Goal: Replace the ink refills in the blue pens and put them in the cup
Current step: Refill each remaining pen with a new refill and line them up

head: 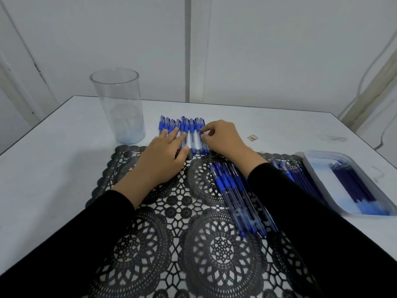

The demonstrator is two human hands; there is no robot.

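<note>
Pen row (182,125) side by side, long axes pointing away, blue grips far; left hand (163,155) flat on row, fingers straight; right hand (221,138) pinches rightmost pen (203,148).

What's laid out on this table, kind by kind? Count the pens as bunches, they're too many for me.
Clear cup: 1
Tray of refills: 1
Black lace mat: 1
Blue pen bunches: 2, a row and a pile partly under the sleeve
Small beige square: 1
Total: 6
</note>
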